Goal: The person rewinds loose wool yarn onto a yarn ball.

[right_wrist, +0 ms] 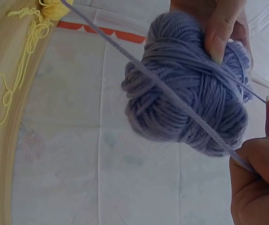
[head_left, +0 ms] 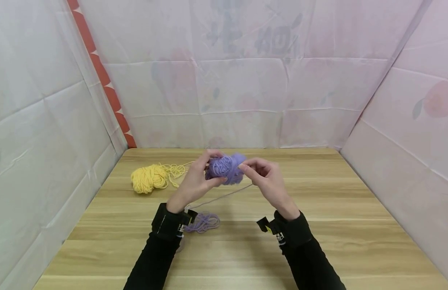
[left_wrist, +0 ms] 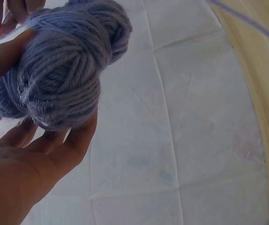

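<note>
A ball of purple yarn [head_left: 225, 168] is held up above the table in my left hand [head_left: 195, 181], with the thumb on one side and the fingers on the other. Close at its right side, my right hand [head_left: 265, 179] pinches a purple strand [right_wrist: 172, 96]. In the right wrist view one part of this strand runs from the ball to the fingertips, and another crosses in front of the ball from the hand. A loose heap of purple yarn [head_left: 205, 222] lies on the table beside my left wrist.
A yellow yarn ball [head_left: 149, 179] lies at the back left of the wooden table [head_left: 336, 237], its loose yellow strands [head_left: 176, 170] trailing toward my left hand. White printed sheeting [head_left: 242, 88] walls the table at the back and both sides.
</note>
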The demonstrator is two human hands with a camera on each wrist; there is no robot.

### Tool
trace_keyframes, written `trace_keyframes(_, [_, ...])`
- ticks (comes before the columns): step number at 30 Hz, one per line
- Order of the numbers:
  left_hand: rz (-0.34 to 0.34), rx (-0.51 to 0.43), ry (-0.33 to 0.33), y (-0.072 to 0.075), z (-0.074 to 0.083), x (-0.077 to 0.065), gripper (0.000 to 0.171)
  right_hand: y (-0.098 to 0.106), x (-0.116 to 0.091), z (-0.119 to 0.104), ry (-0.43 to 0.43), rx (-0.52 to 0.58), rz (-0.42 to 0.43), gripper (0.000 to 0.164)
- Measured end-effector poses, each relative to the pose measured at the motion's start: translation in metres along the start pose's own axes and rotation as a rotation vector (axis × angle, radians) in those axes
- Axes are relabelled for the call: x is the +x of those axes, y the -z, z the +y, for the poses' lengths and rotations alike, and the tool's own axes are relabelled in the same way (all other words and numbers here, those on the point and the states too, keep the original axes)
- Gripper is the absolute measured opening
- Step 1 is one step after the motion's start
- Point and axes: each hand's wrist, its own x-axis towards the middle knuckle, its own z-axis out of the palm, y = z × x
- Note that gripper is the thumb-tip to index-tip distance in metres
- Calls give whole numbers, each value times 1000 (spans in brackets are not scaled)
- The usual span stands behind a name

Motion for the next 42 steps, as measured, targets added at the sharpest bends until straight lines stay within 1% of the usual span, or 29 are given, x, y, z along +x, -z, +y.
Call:
trace_keyframes(7, [-58, -15, 8, 1, 2, -1, 57, 1, 1, 2, 24, -38, 26, 9])
trace_keyframes(19, [-86, -18, -4, 2, 3, -2, 58, 0, 2, 5, 78, -78, 55, 8])
trace_keyframes(25, [-116, -48, -4, 4, 3, -2, 58, 2, 2, 7, 108, -93, 93, 6])
trace_keyframes(31, [-150, -100, -14, 5, 6, -3, 57, 3, 3, 8, 144, -79, 91, 6])
trace_keyframes(36, [-169, -133, -32, 6, 7, -3, 56, 4, 3, 8, 123, -63, 91, 5])
trace_keyframes(42, [-191, -155, -26, 9, 8, -2, 56, 7, 4, 6, 70, -5, 70, 6])
